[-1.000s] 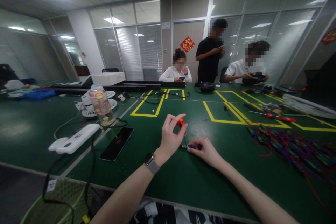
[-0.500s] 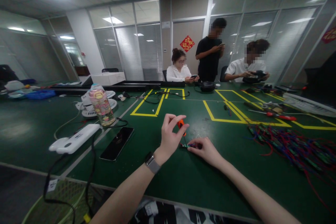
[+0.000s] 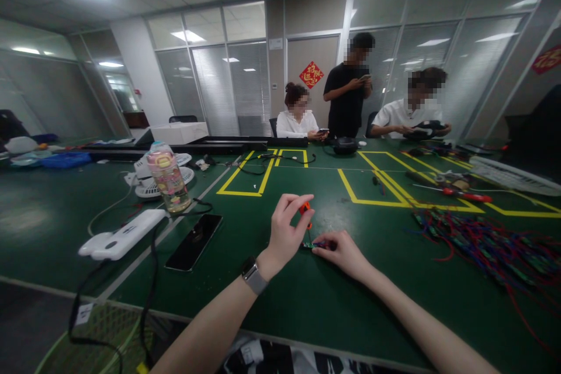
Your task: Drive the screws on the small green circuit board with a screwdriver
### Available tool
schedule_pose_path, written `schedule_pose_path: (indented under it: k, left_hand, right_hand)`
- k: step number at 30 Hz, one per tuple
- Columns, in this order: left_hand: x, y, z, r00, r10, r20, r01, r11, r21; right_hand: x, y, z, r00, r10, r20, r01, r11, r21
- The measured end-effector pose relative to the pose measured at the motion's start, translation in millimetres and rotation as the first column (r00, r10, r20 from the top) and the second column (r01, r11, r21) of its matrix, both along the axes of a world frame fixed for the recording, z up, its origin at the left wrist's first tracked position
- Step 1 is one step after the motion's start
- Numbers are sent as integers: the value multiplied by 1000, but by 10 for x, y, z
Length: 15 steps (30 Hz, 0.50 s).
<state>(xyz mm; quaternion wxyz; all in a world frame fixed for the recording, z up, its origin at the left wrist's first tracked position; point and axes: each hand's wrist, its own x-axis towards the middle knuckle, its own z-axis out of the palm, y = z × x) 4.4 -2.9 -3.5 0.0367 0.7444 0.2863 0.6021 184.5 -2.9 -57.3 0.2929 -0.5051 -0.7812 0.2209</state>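
My left hand (image 3: 284, 232), with a watch on its wrist, has its fingers closed around the orange handle of a small screwdriver (image 3: 305, 208). The screwdriver stands nearly upright, its thin shaft reaching down to a small green circuit board (image 3: 308, 245). Whether the tip sits in a screw is too small to tell. On the table, my right hand (image 3: 342, 250) pinches the board's right end and the red and blue wires there, which its fingers partly cover.
Many wired boards (image 3: 486, 245) lie piled on the right, near a red-handled screwdriver (image 3: 467, 194). On the left are a black phone (image 3: 194, 242), a white device (image 3: 125, 235) and a drink bottle (image 3: 169, 181). Several people are across the green table (image 3: 245, 228).
The fingers of my left hand have shifted slightly on the screwdriver handle. My right hand and the board stay in place. Across the table, the person at right has moved a black device.
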Motion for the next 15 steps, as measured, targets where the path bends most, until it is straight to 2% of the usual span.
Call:
schedule_pose_path:
  k: [5, 11, 15]
  left_hand:
    - [-5, -6, -1, 999, -32, -1, 32, 996, -86]
    - [-8, -4, 9, 1000, -5, 16, 6, 1000, -30]
    - [-8, 0, 12, 999, -45, 20, 47, 995, -89]
  right_hand:
    - [-1, 3, 2, 1000, 11, -3, -11, 1000, -9]
    - [-2, 1, 10, 1000, -5, 27, 6, 1000, -8]
    - [2, -8, 22, 1000, 5, 24, -4, 1000, -12]
